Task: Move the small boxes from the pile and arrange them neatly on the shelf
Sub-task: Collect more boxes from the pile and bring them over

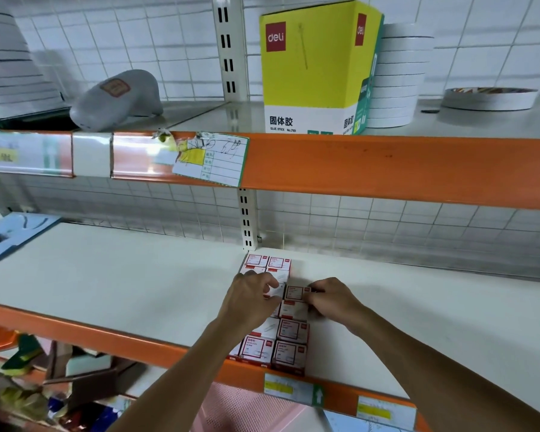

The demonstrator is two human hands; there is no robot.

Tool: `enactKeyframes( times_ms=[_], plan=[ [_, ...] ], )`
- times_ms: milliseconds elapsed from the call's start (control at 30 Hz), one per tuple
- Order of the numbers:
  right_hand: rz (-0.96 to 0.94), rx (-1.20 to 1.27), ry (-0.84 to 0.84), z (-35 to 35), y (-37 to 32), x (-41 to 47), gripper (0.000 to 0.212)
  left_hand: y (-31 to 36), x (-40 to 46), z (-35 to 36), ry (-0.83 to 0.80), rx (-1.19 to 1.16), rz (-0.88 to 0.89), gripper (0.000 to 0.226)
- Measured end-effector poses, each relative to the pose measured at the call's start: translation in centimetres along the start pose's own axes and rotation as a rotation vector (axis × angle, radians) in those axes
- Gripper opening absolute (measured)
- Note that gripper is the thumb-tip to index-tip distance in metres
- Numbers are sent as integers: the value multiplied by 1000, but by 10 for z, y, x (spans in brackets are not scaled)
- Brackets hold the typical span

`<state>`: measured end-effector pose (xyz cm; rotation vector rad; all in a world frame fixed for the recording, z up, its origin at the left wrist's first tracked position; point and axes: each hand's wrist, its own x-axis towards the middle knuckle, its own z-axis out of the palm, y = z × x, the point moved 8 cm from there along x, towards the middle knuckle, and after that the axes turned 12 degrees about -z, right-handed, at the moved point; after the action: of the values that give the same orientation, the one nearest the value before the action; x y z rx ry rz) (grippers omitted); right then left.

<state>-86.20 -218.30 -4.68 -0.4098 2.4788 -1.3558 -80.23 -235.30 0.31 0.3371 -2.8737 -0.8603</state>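
1. Step in hand: seating boxes into the double column of small boxes [279, 319] on the shelf [113, 282]. The column runs from the orange front lip back toward the upright post at 12 o'clock.
2. My left hand [251, 299] has fingers curled round one small white box [275, 289] in the left file, thumb side up.
3. My right hand [332, 299] pinches the neighbouring box [296, 293] from 3 o'clock, fingertips on its right edge.
4. Both boxes sit mid-column. Two pairs lie behind them at 12 o'clock, more pairs in front at 6 o'clock down to the lip.
5. The source pile I cannot find in view.
6. Next move, as I judge it: push the two boxes flush together and square them with the rows fore and aft, then let go and fetch more.
7. Risk, my guess: the light cartons skid on the smooth shelf and knock the column crooked.
8. Materials: boxes are glossy card, white with red borders, cuboid, sharp-edged. Shelf deck is matte cream, its lip painted orange metal.
9. Above, at 12 o'clock: a yellow glue-stick carton [315, 67] beside a stack of white tape rolls [399, 76].
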Motion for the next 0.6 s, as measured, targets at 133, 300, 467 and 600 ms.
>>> enactKeyframes(
  times_ms=[133, 300, 467, 600],
  plan=[
    [-25, -62, -13, 1, 0, 1, 20, 3, 1, 8, -14, 53, 33, 36],
    [-80, -28, 104, -3, 2, -5, 16, 4, 4, 18, -57, 165, 57, 46],
    [-108, -28, 173, -5, 2, -9, 19, 1, 5, 23, -91, 185, 67, 40],
    [-118, -30, 190, -6, -2, -19, 28, 4, 7, 23, -105, 206, 95, 40]
  ],
)
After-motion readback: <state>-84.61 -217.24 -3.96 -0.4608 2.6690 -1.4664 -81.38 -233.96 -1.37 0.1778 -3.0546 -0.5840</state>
